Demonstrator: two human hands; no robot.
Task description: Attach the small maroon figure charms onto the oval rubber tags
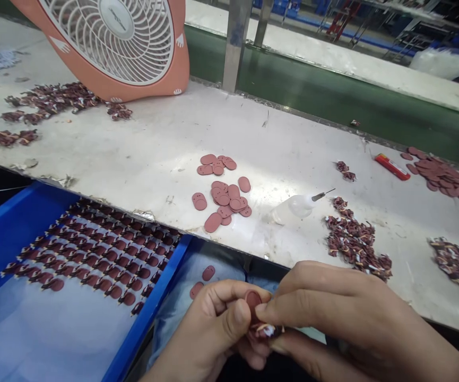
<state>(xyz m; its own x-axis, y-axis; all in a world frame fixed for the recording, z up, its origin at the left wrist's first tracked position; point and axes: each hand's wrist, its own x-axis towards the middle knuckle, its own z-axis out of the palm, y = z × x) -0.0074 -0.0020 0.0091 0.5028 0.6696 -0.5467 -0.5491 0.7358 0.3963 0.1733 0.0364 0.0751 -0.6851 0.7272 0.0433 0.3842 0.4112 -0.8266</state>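
Observation:
A reddish-brown oval disc (253, 301) is pinched in my left hand (209, 323), its thumb along one side. My right hand (340, 313) presses a finger on the disc's edge and grips a small dark brown and white piece (268, 331) just below it. Whether disc and piece are joined is hidden by the fingers. Loose oval discs (223, 196), some with small holes, lie on the worktable (165, 143) ahead. A heap of similar small brown pieces (356, 241) sits beyond my right hand. Near it lies a clear squeeze bottle (293, 208) with a needle tip.
A blue tray (149, 329) at lower left holds rows of discs with brown pieces attached (105, 254). An orange fan (149, 87) stands at the back left beside more brown pieces (54, 101). At right are a red lighter (392, 166) and more discs (444, 178). A metal post (237, 48) rises behind.

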